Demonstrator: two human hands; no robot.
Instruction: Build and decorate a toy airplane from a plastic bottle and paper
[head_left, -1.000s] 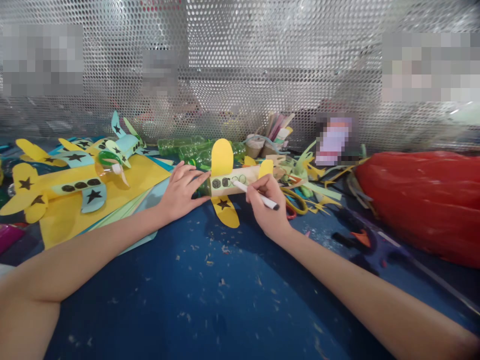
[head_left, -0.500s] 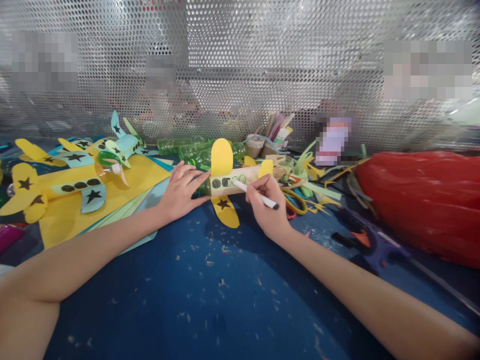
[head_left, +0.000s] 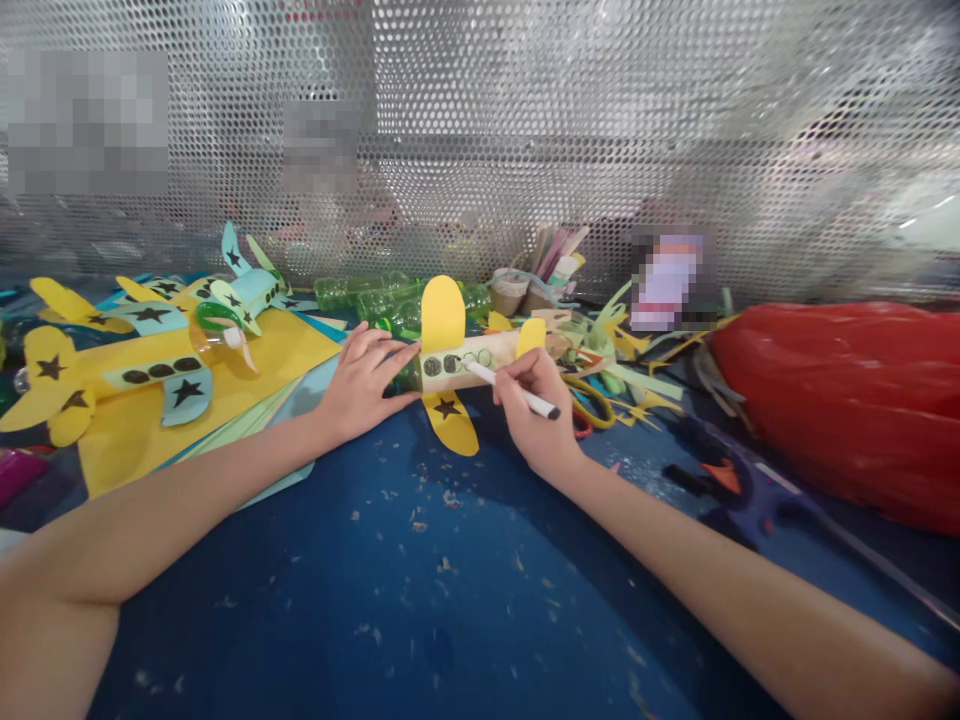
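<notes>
A craft plane [head_left: 459,362] made from a bottle lies on the blue table [head_left: 420,600], with yellow paper wings bearing a black star and dark circles drawn along its pale body. My left hand [head_left: 365,382] rests on the plane's front end, its fingers curved round the green bottle end. My right hand [head_left: 534,405] pinches a white marker [head_left: 511,389] whose tip touches the plane's side near the circles.
Finished yellow and blue paper planes [head_left: 142,350] lie on yellow sheets at the left. Green bottles [head_left: 375,295], cups of paper strips [head_left: 540,275], scissors [head_left: 592,400] and scraps crowd the back. A red plastic bag [head_left: 847,400] fills the right. A perforated metal screen [head_left: 480,130] stands behind.
Almost nothing moved; the marker tip shifted very slightly along the plane's side while my left hand kept still.
</notes>
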